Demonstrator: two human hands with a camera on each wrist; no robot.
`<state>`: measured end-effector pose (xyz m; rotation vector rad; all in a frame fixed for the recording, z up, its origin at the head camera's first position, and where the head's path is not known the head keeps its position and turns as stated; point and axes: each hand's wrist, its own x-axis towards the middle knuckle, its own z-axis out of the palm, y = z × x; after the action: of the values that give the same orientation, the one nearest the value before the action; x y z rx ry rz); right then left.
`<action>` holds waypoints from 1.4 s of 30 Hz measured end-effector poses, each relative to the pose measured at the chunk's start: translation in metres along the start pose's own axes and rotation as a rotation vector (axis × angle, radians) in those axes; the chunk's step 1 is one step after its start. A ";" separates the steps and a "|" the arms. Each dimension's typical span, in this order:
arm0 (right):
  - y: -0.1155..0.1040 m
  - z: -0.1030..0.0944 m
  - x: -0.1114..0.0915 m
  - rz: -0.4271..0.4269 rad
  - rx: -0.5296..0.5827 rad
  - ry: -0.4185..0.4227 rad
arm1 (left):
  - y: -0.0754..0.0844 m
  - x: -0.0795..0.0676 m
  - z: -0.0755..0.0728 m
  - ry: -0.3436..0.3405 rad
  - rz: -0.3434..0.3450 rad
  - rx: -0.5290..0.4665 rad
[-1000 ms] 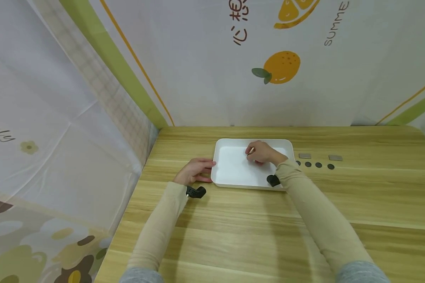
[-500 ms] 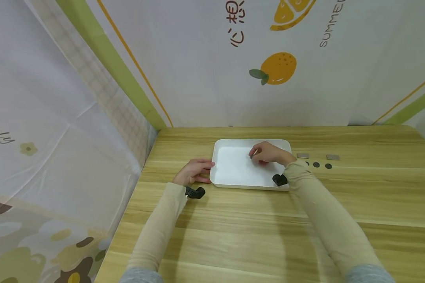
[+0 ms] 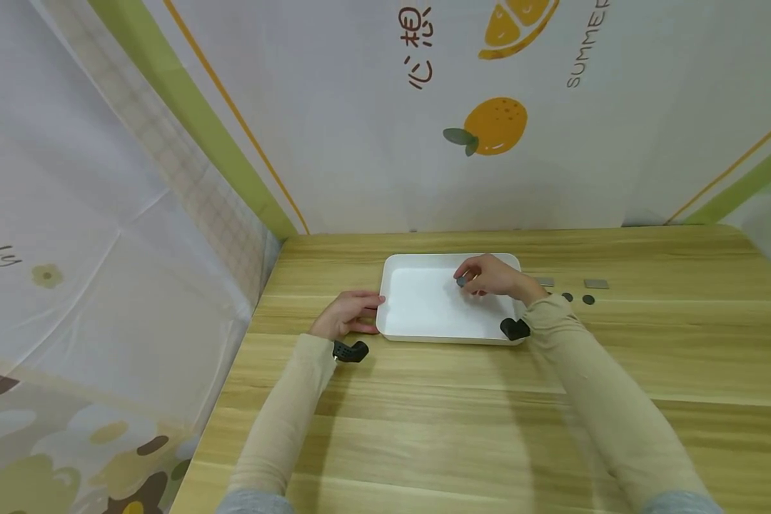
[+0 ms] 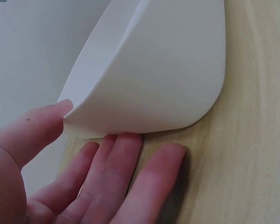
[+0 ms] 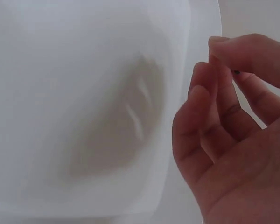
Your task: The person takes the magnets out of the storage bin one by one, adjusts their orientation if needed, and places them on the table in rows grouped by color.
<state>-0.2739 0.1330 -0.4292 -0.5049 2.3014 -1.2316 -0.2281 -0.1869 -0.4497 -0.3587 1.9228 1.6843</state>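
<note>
In the head view, a white rectangular tray (image 3: 417, 308) rests on the wooden table. My left hand (image 3: 347, 314) holds its left end. The left wrist view has the thumb (image 4: 46, 123) hooked over the rim of the tray (image 4: 168, 74), with fingertips (image 4: 130, 140) at the foot of the outer wall. Over the tray's right half, my right hand (image 3: 490, 275) pinches a small dark grey disc (image 3: 461, 281) between thumb and fingers. From the right wrist, the hand (image 5: 233, 116) has its thumb and fingertips together above the white tray floor (image 5: 51, 116); the fingers mostly hide the disc.
Right of the tray, two flat grey rectangular pieces (image 3: 596, 283) lie on the table (image 3: 424, 414). In front of them sit dark round discs (image 3: 588, 300), partly covered by the right sleeve (image 3: 572, 357). A printed cloth (image 3: 360, 143) hangs behind the table's far edge.
My right hand has shifted slightly right over the tray, and the disc has turned so its flat grey face shows. The left hand keeps its place at the tray's end. The head view has drifted slightly.
</note>
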 end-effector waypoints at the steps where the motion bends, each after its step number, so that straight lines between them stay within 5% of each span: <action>1: 0.000 0.000 -0.001 -0.008 -0.002 0.003 | 0.000 0.000 0.000 0.001 0.000 0.001; 42: -0.007 0.001 -0.036 -0.209 -0.219 0.222 | -0.002 0.001 0.000 0.002 0.004 -0.004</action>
<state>-0.2433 0.1473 -0.4157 -0.7337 2.6456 -1.1862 -0.2281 -0.1870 -0.4520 -0.3587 1.9232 1.6905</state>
